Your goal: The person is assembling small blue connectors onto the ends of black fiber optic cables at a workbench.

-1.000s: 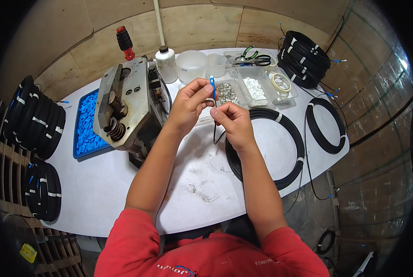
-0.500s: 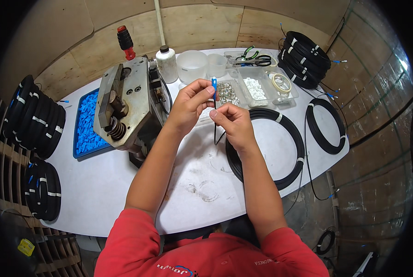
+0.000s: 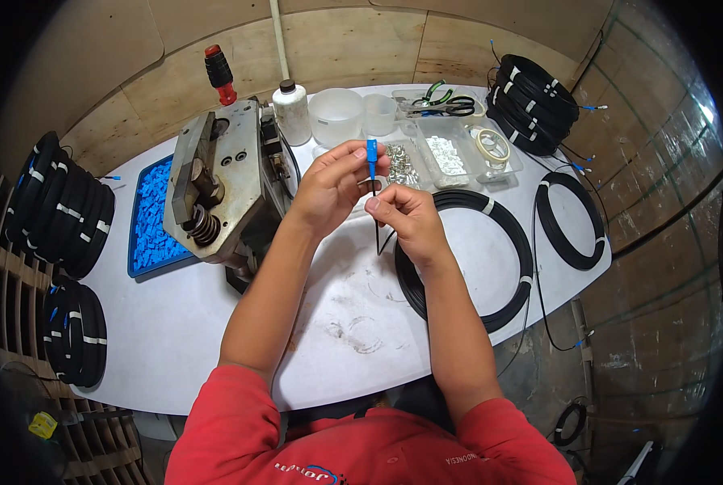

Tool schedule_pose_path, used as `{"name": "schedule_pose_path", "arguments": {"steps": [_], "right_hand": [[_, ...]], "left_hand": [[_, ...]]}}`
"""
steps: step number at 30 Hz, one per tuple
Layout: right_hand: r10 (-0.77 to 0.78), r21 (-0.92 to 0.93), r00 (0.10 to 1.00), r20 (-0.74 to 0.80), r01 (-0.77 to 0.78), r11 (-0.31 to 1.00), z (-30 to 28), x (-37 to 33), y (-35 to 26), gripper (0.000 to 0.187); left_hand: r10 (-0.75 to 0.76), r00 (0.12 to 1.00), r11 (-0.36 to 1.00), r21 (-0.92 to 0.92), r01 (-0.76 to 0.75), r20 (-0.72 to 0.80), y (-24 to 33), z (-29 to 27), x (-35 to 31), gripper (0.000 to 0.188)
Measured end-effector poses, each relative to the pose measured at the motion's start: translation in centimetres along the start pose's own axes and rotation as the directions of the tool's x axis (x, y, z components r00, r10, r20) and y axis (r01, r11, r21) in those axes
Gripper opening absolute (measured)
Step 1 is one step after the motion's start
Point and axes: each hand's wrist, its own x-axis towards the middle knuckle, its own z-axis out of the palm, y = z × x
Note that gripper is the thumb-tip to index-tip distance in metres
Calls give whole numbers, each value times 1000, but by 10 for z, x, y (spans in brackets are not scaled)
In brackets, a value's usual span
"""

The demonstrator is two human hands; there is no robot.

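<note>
A blue fibre-optic connector (image 3: 371,151) stands upright on the end of a thin black cable (image 3: 378,230) above the middle of the table. My left hand (image 3: 333,182) is closed around the connector from the left, its fingertips partly behind it. Just below and to the right, my right hand (image 3: 408,217) pinches the black cable between thumb and forefinger. From there the cable hangs in a short loop toward a large black cable coil (image 3: 525,250) lying to the right of my right forearm.
A metal press (image 3: 224,178) and a tray of blue connector parts (image 3: 153,214) stand left. Behind my hands are clear boxes with metal parts (image 3: 399,164) and white parts (image 3: 445,155), a bottle (image 3: 292,113) and a tub (image 3: 335,117). Stacked cable coils (image 3: 531,105) are at back right.
A pale tip showed on top of the connector before; now its top is blue. My left fingers have shifted, leaving more of the connector in sight. My right hand has barely moved.
</note>
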Motion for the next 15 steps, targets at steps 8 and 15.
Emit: {"name": "schedule_pose_path", "arguments": {"steps": [8,15], "right_hand": [[2,68,1000,3,-2,998,3,2,2,19],[-158,-92,972,-174,144,985,15,4,11,16]], "left_hand": [[46,995,993,-115,-36,85,-2,-9,-1,24],[182,979,983,-5,-183,-87,-8,0,2,21]]}}
